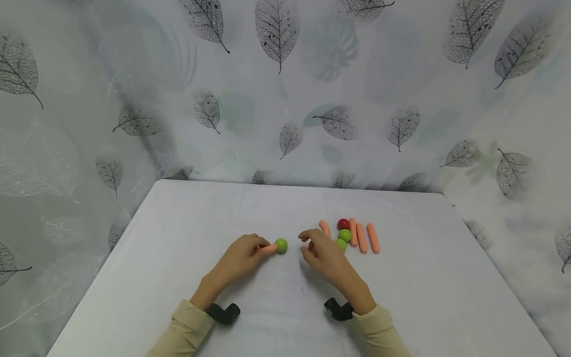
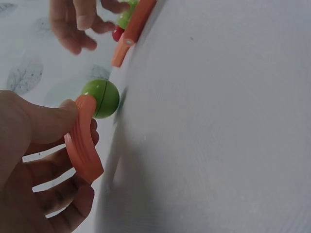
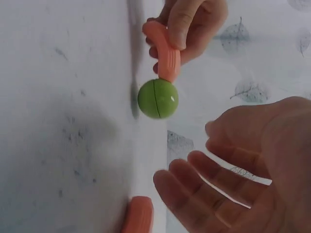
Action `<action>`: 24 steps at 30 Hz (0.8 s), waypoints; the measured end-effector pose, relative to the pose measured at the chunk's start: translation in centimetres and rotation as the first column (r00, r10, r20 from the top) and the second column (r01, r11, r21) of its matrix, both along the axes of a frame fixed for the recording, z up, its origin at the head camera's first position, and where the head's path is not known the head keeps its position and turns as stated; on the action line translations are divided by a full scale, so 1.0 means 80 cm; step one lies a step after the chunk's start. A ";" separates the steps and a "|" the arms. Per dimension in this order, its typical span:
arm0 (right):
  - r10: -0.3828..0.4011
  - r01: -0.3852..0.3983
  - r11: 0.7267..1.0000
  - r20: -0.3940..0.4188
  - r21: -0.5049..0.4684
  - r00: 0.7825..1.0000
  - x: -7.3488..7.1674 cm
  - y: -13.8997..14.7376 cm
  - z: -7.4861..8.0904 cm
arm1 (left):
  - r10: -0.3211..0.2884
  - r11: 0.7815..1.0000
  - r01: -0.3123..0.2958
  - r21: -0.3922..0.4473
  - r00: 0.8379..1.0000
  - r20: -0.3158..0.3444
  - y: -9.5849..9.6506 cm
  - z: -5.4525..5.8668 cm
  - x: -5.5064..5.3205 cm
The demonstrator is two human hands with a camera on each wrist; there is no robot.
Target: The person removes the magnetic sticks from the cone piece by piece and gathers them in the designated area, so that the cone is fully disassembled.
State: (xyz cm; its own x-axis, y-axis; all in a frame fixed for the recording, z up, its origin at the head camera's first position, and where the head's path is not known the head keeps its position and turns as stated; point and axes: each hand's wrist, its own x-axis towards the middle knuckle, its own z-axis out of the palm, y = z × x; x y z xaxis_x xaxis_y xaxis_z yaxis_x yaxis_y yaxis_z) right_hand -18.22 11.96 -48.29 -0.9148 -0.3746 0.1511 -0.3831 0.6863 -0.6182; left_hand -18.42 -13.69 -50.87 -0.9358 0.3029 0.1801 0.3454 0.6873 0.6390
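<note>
My left hand (image 1: 241, 255) pinches a curved orange stick (image 2: 83, 143) between thumb and fingers, left of the table's middle. A glossy green ball (image 2: 103, 98) with a seam line touches the stick's far end. My right hand (image 1: 327, 258) has its fingers loosely bent and holds nothing, just right of that ball. Beyond the right hand lie another curved orange stick (image 1: 324, 227), a red ball (image 1: 343, 224) and two green balls (image 1: 345, 235), the nearer partly hidden by the hand. In the right wrist view, the right hand's fingers are spread apart from the held stick.
Several straight orange sticks (image 1: 373, 238) lie side by side to the right of the loose balls. The white table (image 1: 250, 208) ends at a leaf-patterned cloth (image 1: 267, 109) behind it. Dark devices (image 1: 224, 314) are worn at both wrists.
</note>
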 end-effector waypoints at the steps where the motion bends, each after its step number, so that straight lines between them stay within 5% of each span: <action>1: 0.026 -0.026 0.999 0.008 -0.028 1.000 0.000 -0.001 -0.001 | -0.002 1.000 0.001 0.016 1.000 0.025 0.000 -0.001 0.000; 6: 0.133 -0.126 0.984 0.051 -0.129 0.990 0.001 -0.004 -0.005 | -0.038 0.993 0.020 0.119 0.988 0.151 0.001 -0.005 0.002; 15: 0.175 -0.163 0.975 0.067 -0.152 0.982 0.004 -0.007 -0.007 | -0.151 0.970 0.101 0.221 0.963 0.225 0.003 -0.001 0.001; 24: 0.222 -0.201 0.967 0.129 -0.155 0.966 0.017 0.017 -0.015 | -0.331 0.920 0.232 0.315 0.892 0.309 0.019 0.000 0.006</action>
State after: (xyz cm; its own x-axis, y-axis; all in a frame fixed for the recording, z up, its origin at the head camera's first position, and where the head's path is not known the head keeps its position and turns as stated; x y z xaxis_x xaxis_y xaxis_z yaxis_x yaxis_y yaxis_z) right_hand -16.88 13.36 -49.45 -0.8327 -0.5467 0.0879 -0.4099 0.5020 -0.7615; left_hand -17.92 -12.18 -50.89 -0.8342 0.5506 -0.0316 0.2195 0.3840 0.8968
